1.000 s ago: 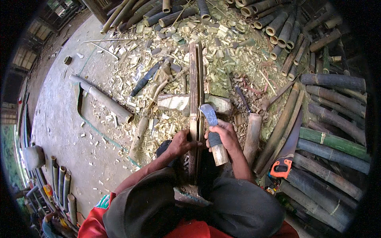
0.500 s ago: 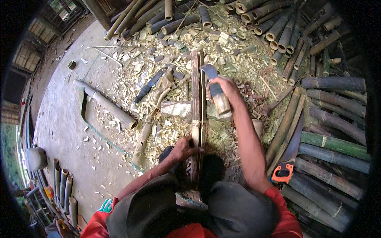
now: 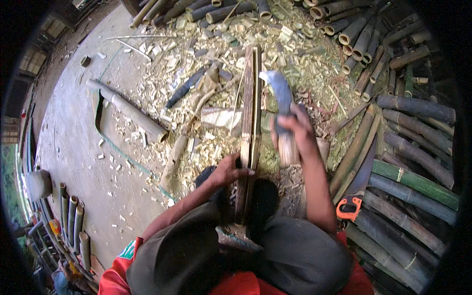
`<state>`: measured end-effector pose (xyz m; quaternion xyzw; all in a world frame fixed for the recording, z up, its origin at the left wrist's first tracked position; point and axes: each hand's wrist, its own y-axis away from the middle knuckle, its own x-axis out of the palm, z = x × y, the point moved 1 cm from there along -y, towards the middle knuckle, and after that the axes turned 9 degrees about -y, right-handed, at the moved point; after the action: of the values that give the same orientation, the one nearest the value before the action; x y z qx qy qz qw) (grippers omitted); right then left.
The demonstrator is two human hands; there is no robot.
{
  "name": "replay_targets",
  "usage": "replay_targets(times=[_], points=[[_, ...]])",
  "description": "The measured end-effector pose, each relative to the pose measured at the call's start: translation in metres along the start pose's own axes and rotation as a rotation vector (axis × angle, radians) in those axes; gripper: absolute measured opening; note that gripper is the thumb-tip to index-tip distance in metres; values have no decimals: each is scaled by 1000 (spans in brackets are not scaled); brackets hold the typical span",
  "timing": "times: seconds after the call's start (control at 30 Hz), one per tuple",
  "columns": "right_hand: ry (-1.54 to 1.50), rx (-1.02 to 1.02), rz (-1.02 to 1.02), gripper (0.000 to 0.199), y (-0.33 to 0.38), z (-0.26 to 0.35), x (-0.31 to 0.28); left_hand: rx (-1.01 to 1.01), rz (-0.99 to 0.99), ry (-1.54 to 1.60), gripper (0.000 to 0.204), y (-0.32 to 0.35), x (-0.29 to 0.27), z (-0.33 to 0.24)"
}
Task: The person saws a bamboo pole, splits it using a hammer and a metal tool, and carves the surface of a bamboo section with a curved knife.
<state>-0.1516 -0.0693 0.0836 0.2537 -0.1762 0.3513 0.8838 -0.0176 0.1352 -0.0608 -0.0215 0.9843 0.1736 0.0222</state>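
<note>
A: Where do we find the split bamboo length (image 3: 248, 118)?

B: In the middle, running from between the person's knees out across a pale wooden block (image 3: 221, 118). We see a dark brown face, a bare pale patch just above the left hand (image 3: 230, 170), and a light cut edge along its right side.

A: How firm a hold do we see?

B: The left hand is closed around the lower part, thumb laid across it. The right hand (image 3: 301, 129) is wrapped around the handle of a blade tool (image 3: 279, 89) — its blade is beside the bamboo's right edge (blurred, so we cannot tell whether the two touch).

A: And the surface around them?

B: We have a grey floor (image 3: 73, 137), smooth and mostly bare toward the left, with a thick scatter of pale chips (image 3: 211, 142) around and beyond the block. A dark-handled tool (image 3: 184, 88) lies among them, and a grey bamboo pole (image 3: 128, 112) slants across the floor to the left.

A: What do we make of the room farther out?

B: Stacked bamboo — dark poles mostly, plus one green pole (image 3: 415, 183) — fills the right side, with a saw (image 3: 348, 208) with an orange handle lying just beside it. More cut poles (image 3: 356, 37) show their open ends at upper right. At the far left we make out slatted wall panels (image 3: 32, 61), and greenery (image 3: 10, 187) lower down.
</note>
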Motion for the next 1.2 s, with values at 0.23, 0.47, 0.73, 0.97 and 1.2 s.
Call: replay_targets(times=[0.23,0.47,0.73,0.97,1.2], points=[[640,44,-160,53,132,-74,20,36,-47,10,59,-5,9,-8],[927,172,-141,67,147,-73,32,-26,-189,-372,58,-1,16,-21],[964,-40,-191,68,135,-90,35,-219,-203,-638,64,0,24,-42],[974,88,-171,62,121,-64,45,-264,-231,-698,58,1,28,-53],[835,89,-118,52,90,-75,-6,-263,-137,-700,74,-13,25,-39]])
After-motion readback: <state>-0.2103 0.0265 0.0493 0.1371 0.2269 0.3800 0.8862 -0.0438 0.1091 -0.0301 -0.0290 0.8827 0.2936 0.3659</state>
